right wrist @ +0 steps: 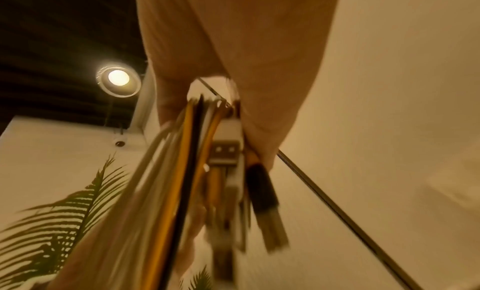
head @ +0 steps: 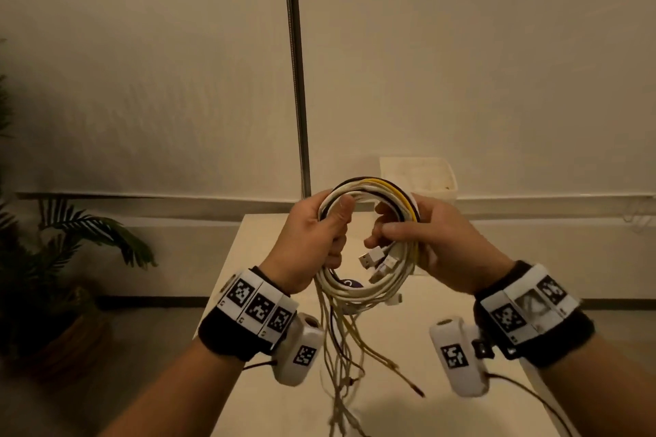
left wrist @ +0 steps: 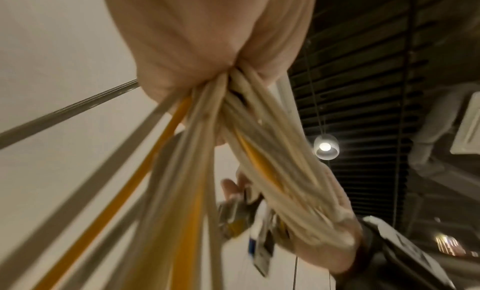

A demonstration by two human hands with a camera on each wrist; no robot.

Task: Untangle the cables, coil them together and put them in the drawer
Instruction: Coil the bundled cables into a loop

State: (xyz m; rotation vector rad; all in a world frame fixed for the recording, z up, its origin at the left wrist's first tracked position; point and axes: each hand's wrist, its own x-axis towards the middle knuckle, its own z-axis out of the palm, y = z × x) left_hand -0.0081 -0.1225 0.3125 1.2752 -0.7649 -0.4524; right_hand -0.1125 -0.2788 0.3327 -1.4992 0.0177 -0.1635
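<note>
A round coil of cables (head: 369, 195), mostly white with yellow and black strands, is held up above the white table (head: 408, 401). My left hand (head: 319, 227) grips the coil's left side, thumb pressed on top. My right hand (head: 411, 227) grips its right side and pinches several white USB plugs (head: 372, 257) against the loops. Loose cable ends (head: 340, 358) hang from the coil toward the table. In the left wrist view the cable strands (left wrist: 249, 130) fan out of my fist. The right wrist view shows plugs and strands (right wrist: 226, 151) under my fingers. No drawer is in view.
A white plastic box (head: 419, 176) stands at the table's far edge by the wall. A metal pole (head: 296, 82) rises behind the table. A potted palm (head: 71, 259) stands on the floor at the left.
</note>
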